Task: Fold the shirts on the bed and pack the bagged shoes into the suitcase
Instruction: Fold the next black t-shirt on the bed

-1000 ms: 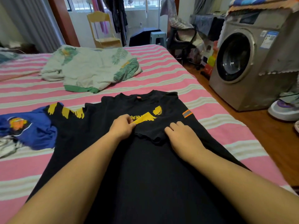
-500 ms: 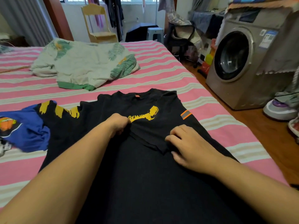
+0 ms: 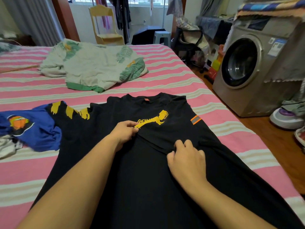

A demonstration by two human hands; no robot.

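A black shirt [image 3: 148,187] with a yellow chest print lies spread on the pink striped bed [image 3: 181,83], collar away from me. A ridge of its cloth is gathered across the chest. My left hand [image 3: 124,131] pinches that ridge at the yellow print. My right hand [image 3: 186,157] grips the same ridge further right, fingers curled into the cloth. A blue shirt [image 3: 34,129] with an orange print lies crumpled at the left, under the black shirt's yellow-marked sleeve. No suitcase or bagged shoes are in view.
A white leaf-print blanket [image 3: 92,66] is bunched at the far middle of the bed. A washing machine [image 3: 252,71] stands right of the bed on the wooden floor. A yellow chair [image 3: 105,25] and grey stool [image 3: 162,37] stand beyond the bed.
My right hand has gone from lying flat on the shirt to curling its fingers into the cloth ridge. The left hand keeps its pinch at the print. The view has shifted slightly.
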